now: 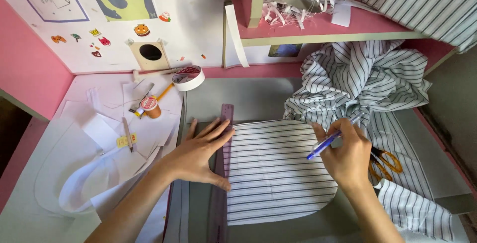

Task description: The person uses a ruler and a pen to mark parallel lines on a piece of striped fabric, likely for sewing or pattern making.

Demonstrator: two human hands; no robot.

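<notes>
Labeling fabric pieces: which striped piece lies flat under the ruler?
The rounded striped piece between both hands; the other striped fabric, behind it, is crumpled in a heap.

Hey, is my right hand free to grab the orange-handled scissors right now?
Probably not at once. The scissors lie uncovered on the striped cloth just beside the right hand, with nothing between, but that hand's fingers are closed around a blue pen.

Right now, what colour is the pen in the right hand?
Blue pen, right hand; head view.
</notes>
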